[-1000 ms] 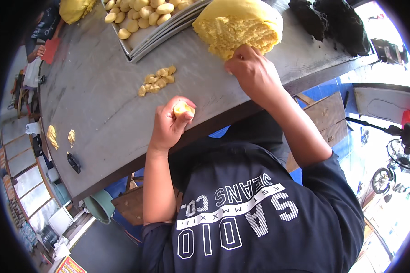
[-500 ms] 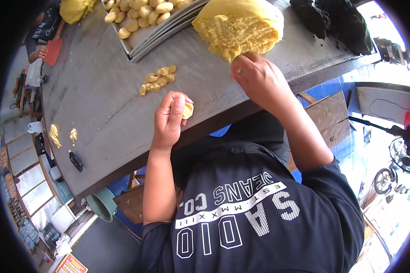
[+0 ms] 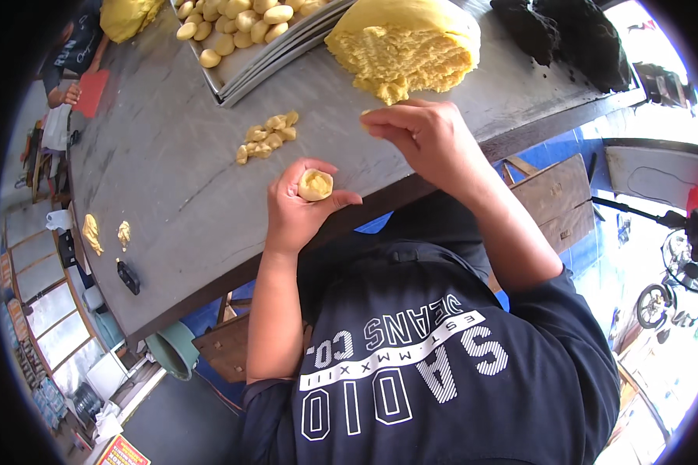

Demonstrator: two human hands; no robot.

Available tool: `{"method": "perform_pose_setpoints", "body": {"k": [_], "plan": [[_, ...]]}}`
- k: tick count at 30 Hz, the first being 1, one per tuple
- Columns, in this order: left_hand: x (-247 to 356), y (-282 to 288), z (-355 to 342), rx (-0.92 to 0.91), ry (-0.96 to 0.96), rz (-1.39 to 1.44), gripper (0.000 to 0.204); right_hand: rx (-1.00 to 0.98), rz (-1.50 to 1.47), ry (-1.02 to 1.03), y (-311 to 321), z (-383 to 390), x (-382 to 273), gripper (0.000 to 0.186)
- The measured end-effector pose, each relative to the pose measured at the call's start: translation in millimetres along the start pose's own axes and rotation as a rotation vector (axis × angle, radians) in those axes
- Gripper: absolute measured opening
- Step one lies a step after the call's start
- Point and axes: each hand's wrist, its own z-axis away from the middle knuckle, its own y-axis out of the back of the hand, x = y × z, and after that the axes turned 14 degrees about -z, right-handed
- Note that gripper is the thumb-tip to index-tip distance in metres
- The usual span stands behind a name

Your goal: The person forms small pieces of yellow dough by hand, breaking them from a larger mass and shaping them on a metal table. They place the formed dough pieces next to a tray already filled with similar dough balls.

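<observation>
My left hand (image 3: pixel 293 203) cradles a small pale dough cup (image 3: pixel 316 184) with yellow inside it, thumb stretched out beside it. My right hand (image 3: pixel 426 139) is pinched, a small yellow bit just showing at the fingertips, below a large yellow dough mass (image 3: pixel 402 43) with a torn face. A cluster of small tan pieces (image 3: pixel 266 141) lies on the grey worktop (image 3: pixel 178 155) above my left hand.
A stack of trays (image 3: pixel 236 85) holds several round dough balls (image 3: pixel 243 23). Dark dough (image 3: pixel 589 50) lies at top right, another yellow lump (image 3: pixel 128 15) at top left. A co-worker (image 3: pixel 74 46) holds a red scraper (image 3: pixel 93 91). Dough scraps (image 3: pixel 93 232) and a black object (image 3: pixel 128 277) lie at left.
My right hand has moved down and left, off the torn edge of the dough mass. My left thumb has swung out to the right, uncovering the dough cup.
</observation>
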Motion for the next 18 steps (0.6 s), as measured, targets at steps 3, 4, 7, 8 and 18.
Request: {"method": "perform_pose_setpoints", "body": {"k": [3,4,7,8,18], "plan": [[3,-8,-8,0.055,-0.12,-0.06,0.051,-0.124,-0.24,0.01,-6,1,-25,0.013],[10,-8,-12,0.115,-0.285,-0.187,0.053,-0.197,-0.262,0.003,-12,3,-27,0.012],[17,-8,-14,0.015,-0.266,-0.156,0.06,-0.319,-0.286,-0.127,-23,4,-30,0.015],[15,-7,-11,0.015,-0.265,-0.159,0.06,-0.32,-0.289,-0.125,-22,2,-31,0.015],[10,-11,0,-0.051,-0.182,-0.21,0.054,-0.205,-0.162,-0.076,-41,-5,-42,0.047]]}}
